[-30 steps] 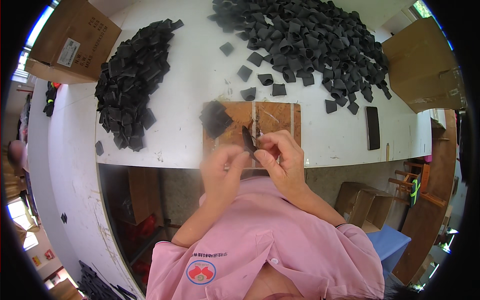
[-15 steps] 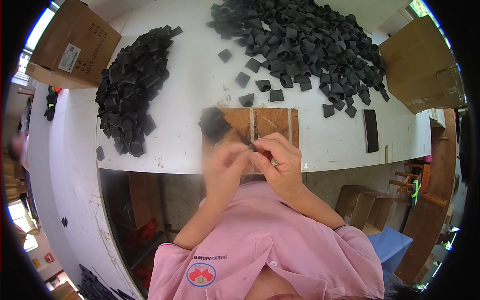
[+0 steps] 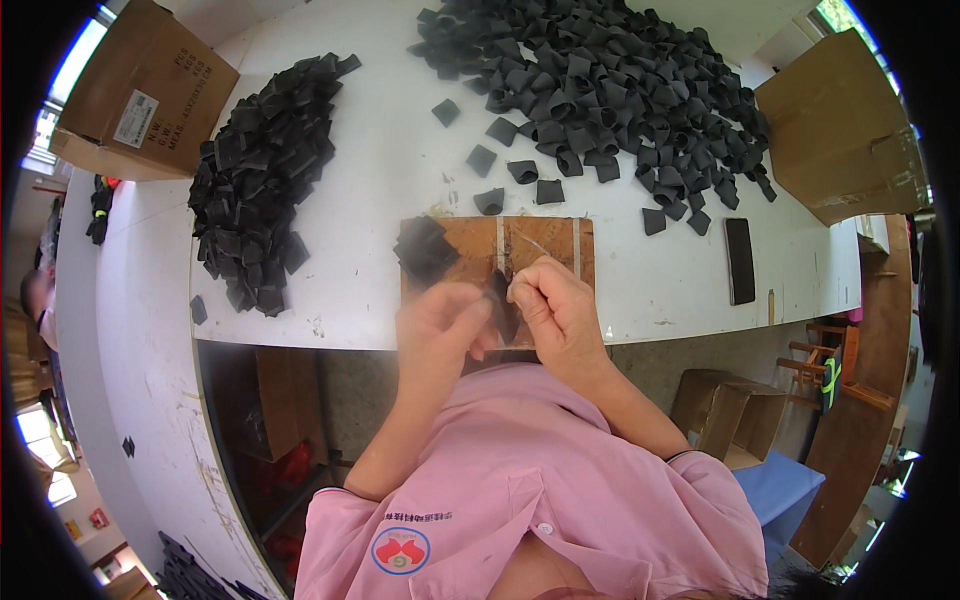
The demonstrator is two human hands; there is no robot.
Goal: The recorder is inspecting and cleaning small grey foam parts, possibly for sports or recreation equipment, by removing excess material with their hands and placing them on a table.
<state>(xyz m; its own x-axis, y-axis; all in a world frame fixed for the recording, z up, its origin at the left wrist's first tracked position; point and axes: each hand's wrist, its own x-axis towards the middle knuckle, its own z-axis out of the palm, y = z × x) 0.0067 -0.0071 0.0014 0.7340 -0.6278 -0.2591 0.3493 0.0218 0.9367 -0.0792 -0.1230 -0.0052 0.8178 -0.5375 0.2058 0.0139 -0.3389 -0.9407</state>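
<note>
My left hand (image 3: 440, 325), partly smeared by motion, pinches the left edge of a small black fabric piece (image 3: 506, 312) between thumb and fingers. Curled fingers of my right hand (image 3: 556, 308) grip the same piece from the right, near its top. The piece hangs upright between both hands, over the near part of a brown wooden board (image 3: 548, 232). Whether the right palm also hides something I cannot tell. A stack of flat black pieces (image 3: 427, 250) lies on the board's left edge, just beyond my left hand.
A white table (image 3: 385, 150) carries a heap of flat black pieces (image 3: 262, 185) at left and a larger heap of tube-like black pieces (image 3: 600, 95) at the far right. Cardboard boxes (image 3: 150, 95) flank both sides. A dark phone (image 3: 740, 262) lies to the right.
My hands, close together before, have drawn slightly apart. The black piece now shows more fully between them, hanging down. The stack and heaps stay in place.
</note>
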